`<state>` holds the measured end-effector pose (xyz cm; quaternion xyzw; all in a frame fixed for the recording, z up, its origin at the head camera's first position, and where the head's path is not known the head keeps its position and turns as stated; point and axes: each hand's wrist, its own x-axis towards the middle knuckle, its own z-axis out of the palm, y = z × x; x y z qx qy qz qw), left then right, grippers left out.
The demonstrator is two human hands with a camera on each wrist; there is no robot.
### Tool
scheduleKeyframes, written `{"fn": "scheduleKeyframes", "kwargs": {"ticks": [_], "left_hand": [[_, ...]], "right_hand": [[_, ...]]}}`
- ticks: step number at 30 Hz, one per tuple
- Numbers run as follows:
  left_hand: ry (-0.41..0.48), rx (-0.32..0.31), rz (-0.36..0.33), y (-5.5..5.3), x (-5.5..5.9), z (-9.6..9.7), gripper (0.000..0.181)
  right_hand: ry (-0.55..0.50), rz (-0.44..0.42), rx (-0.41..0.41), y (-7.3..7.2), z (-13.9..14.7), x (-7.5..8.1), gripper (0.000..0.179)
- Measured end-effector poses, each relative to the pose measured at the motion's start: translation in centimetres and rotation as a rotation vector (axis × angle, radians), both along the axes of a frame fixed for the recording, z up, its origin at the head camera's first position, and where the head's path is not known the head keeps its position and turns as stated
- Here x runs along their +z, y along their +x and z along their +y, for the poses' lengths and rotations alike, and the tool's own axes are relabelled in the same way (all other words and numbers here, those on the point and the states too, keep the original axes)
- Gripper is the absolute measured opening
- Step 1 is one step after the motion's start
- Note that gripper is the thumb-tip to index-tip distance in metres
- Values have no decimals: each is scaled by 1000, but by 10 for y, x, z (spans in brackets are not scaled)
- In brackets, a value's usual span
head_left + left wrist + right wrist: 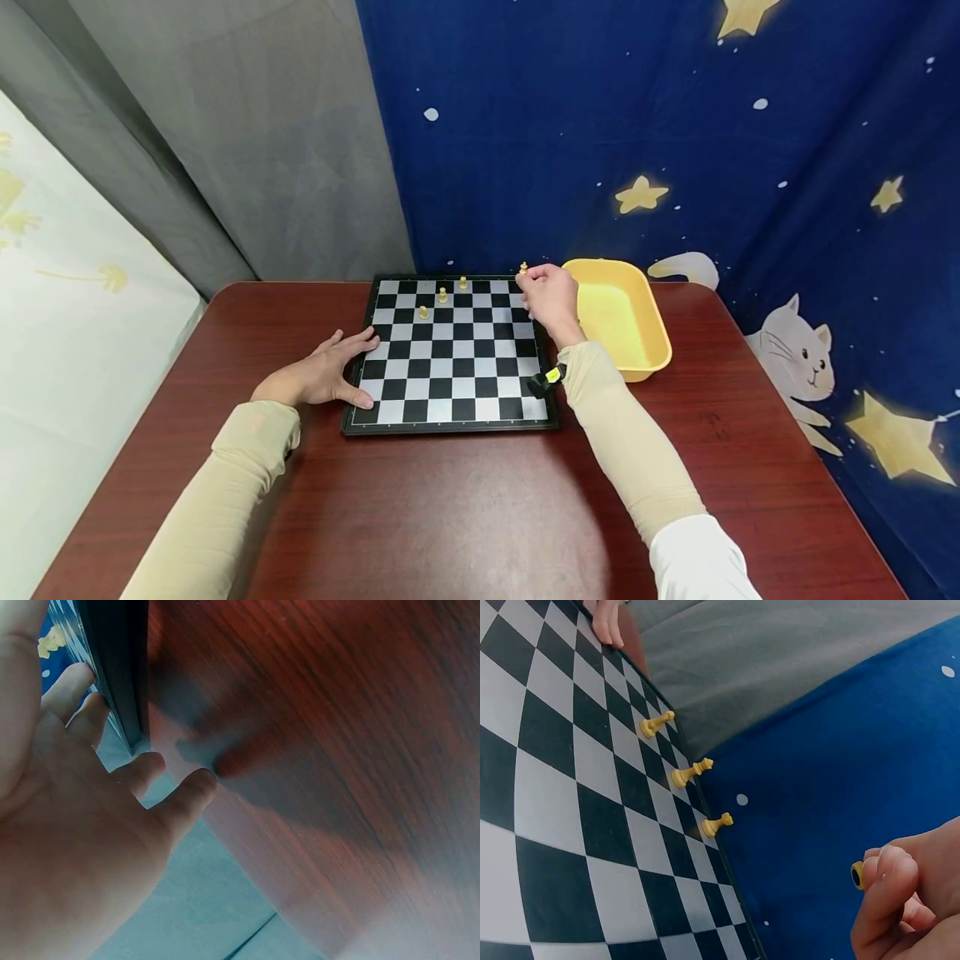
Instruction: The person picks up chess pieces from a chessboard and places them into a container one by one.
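Observation:
A black-and-white chessboard (pixel 450 367) lies on the table. My left hand (pixel 330 372) rests on its left edge with fingers spread, and in the left wrist view that hand (pixel 90 802) is beside the board's dark side. Over the board's far right corner, my right hand (pixel 551 300) pinches a yellow chess piece (pixel 523 267) between thumb and fingers. In the right wrist view the round base of this chess piece (pixel 857 875) shows; fingers hide the rest. Three yellow pieces stand on the far squares: a pawn (pixel 654 724), a taller crowned piece (pixel 690 773) and a rook (pixel 717 824).
A yellow plastic basin (pixel 615 321) stands just right of the board, next to my right forearm. The reddish-brown wooden table (pixel 450 517) ends at a grey curtain (pixel 285 150) and a blue star-printed curtain (pixel 540 150) behind.

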<state>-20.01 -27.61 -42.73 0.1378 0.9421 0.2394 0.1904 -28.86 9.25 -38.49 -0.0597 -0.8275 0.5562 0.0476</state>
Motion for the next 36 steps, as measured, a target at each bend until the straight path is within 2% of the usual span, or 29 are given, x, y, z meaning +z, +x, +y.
{"fn": "scheduleKeyframes", "kwargs": {"ticks": [6,19,27,36], "left_hand": [[5,2,-5,0,0,0,115],[8,3,-12,-1,1,-1,115],[11,6,-20,-2,0,0,115],[23,-21,5,-2,-1,0,113]], "right_hand": [[-12,3,4,0,11,5,17],[120,-2,43,2,35,20,20],[141,0,71,6,52,22,18],[165,8,55,8,76,20,21]]}}
